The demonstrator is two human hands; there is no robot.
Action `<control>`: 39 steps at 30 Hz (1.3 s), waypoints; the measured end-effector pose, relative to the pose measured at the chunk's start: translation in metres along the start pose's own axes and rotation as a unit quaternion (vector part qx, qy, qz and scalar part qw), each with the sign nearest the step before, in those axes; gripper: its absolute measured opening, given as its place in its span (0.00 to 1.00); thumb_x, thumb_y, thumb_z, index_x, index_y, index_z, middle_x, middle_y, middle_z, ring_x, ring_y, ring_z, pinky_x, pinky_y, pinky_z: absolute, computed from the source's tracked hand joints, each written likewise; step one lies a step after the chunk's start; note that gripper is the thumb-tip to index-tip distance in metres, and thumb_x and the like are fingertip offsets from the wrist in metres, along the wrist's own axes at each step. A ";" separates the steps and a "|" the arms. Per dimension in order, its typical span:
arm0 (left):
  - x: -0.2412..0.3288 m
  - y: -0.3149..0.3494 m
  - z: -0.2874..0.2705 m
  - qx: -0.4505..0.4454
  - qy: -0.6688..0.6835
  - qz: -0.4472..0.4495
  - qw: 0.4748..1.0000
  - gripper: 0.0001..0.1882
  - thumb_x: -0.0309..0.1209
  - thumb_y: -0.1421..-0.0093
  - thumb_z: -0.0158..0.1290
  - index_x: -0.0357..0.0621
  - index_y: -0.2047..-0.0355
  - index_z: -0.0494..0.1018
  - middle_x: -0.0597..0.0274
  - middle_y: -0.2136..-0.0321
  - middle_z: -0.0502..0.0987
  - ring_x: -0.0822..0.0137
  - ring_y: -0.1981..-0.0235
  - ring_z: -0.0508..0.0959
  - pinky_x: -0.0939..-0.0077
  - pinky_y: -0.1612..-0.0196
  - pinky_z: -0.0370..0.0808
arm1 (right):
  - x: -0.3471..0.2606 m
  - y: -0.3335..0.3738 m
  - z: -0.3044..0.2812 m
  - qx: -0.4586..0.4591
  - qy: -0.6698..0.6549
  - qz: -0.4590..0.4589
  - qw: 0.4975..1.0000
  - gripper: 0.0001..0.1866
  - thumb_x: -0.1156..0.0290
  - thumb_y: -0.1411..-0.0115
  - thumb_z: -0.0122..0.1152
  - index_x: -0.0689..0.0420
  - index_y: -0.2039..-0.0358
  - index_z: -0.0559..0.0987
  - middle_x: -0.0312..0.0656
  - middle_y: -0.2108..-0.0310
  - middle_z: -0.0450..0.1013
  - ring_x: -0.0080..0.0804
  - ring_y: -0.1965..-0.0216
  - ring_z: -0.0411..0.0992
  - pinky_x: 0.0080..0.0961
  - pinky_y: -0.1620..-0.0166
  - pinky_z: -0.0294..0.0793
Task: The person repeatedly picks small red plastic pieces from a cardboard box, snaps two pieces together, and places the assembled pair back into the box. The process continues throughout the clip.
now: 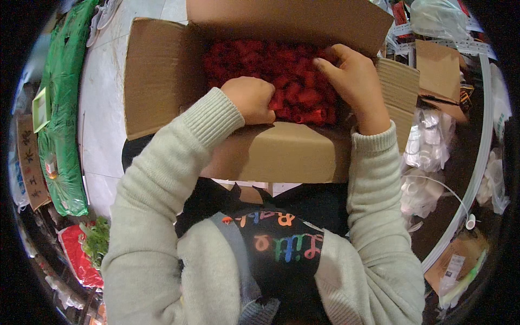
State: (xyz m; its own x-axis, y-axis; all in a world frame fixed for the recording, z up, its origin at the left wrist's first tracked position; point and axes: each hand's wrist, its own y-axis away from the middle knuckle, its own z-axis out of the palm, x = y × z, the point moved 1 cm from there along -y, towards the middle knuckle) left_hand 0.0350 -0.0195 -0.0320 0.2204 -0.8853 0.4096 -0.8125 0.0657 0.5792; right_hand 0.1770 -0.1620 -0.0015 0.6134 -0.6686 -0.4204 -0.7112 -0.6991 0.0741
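Small red tubular pieces point(306, 100), several with hollow round ends, fill an open cardboard box point(287, 151) in front of me. My left hand point(250, 100) is closed over the box's near edge, left of the middle. Its curled fingers face the red pieces, and what they hold, if anything, is hidden. Over the right part of the box is my right hand point(355, 81), its thumb stretched out to the left and slightly apart from the bent index finger. Nothing shows between them. The other right fingers are mostly out of sight.
Box flaps stand out at the left point(154, 81), far side and right. A long green-wrapped bundle point(65, 119) lies on the left floor. On the right are clear plastic bags point(429, 140), another cardboard box point(439, 67) and a long white strip point(479, 141).
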 end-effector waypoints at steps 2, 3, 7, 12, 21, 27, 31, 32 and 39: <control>-0.002 0.007 0.000 0.097 0.088 0.028 0.991 0.20 0.38 0.56 0.55 0.37 0.64 0.74 0.45 0.67 0.76 0.49 0.64 0.76 0.62 0.60 0.73 | 0.000 -0.001 0.003 0.013 -0.012 -0.006 1.000 0.20 0.54 0.51 0.60 0.57 0.65 0.78 0.51 0.68 0.75 0.50 0.65 0.73 0.39 0.62 0.72; -0.005 0.007 0.001 0.111 0.146 0.045 0.982 0.19 0.33 0.55 0.56 0.37 0.63 0.70 0.47 0.69 0.74 0.55 0.65 0.76 0.66 0.60 0.72 | 0.000 -0.002 0.004 0.029 -0.018 -0.014 0.999 0.20 0.54 0.51 0.60 0.56 0.65 0.78 0.50 0.68 0.75 0.49 0.65 0.73 0.38 0.62 0.72; -0.010 0.013 -0.006 0.125 0.377 0.112 0.911 0.12 0.22 0.50 0.53 0.37 0.64 0.69 0.63 0.70 0.73 0.76 0.68 0.71 0.80 0.65 0.71 | -0.003 -0.005 0.006 0.032 -0.055 -0.001 0.998 0.19 0.53 0.50 0.59 0.55 0.65 0.78 0.49 0.68 0.75 0.48 0.65 0.73 0.37 0.62 0.73; -0.011 0.021 -0.006 0.129 0.474 0.156 0.857 0.12 0.21 0.49 0.51 0.39 0.63 0.67 0.68 0.70 0.70 0.78 0.68 0.69 0.83 0.65 0.70 | -0.008 -0.007 0.010 0.054 -0.048 -0.006 0.997 0.19 0.53 0.50 0.59 0.55 0.65 0.78 0.49 0.68 0.75 0.47 0.65 0.73 0.37 0.62 0.72; -0.006 0.042 -0.005 0.106 0.487 0.191 0.846 0.13 0.22 0.52 0.52 0.40 0.65 0.66 0.65 0.70 0.72 0.75 0.67 0.71 0.80 0.66 0.71 | -0.024 -0.019 0.027 0.041 -0.011 -0.100 0.994 0.18 0.60 0.49 0.60 0.59 0.62 0.77 0.51 0.66 0.74 0.47 0.65 0.74 0.34 0.62 0.73; -0.002 0.042 -0.002 0.153 0.369 0.209 0.893 0.13 0.25 0.53 0.52 0.40 0.65 0.67 0.55 0.73 0.74 0.64 0.70 0.76 0.72 0.67 0.72 | -0.042 -0.064 0.070 -0.160 0.210 -0.122 0.957 0.15 0.71 0.50 0.54 0.58 0.60 0.76 0.52 0.63 0.74 0.52 0.63 0.72 0.41 0.61 0.72; -0.002 0.046 -0.002 0.169 0.317 0.234 0.903 0.13 0.28 0.55 0.52 0.41 0.67 0.67 0.48 0.76 0.74 0.50 0.70 0.75 0.60 0.67 0.71 | -0.054 -0.076 0.096 -0.179 0.236 -0.116 0.948 0.17 0.74 0.51 0.51 0.55 0.58 0.76 0.52 0.62 0.73 0.53 0.61 0.72 0.41 0.59 0.72; -0.001 0.046 -0.002 0.171 0.309 0.240 0.904 0.14 0.28 0.56 0.53 0.41 0.67 0.67 0.47 0.76 0.74 0.47 0.70 0.75 0.57 0.67 0.70 | -0.055 -0.076 0.102 -0.180 0.230 -0.118 0.949 0.18 0.74 0.51 0.51 0.55 0.57 0.76 0.52 0.61 0.73 0.53 0.61 0.72 0.41 0.58 0.72; 0.001 0.054 -0.001 0.171 0.269 0.242 0.916 0.13 0.27 0.55 0.51 0.42 0.66 0.66 0.50 0.76 0.73 0.48 0.71 0.74 0.55 0.68 0.69 | -0.050 -0.072 0.108 -0.238 0.203 -0.085 0.946 0.21 0.74 0.51 0.52 0.52 0.53 0.73 0.53 0.57 0.71 0.50 0.56 0.70 0.40 0.53 0.69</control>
State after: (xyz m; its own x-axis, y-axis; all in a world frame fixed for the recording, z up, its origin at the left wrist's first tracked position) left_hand -0.0077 -0.0165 0.0008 -0.0509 -0.4294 0.9017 -0.9867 0.1609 0.0210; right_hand 0.1601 -0.0507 -0.0837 0.8549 -0.5111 -0.0886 -0.4146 -0.7760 0.4753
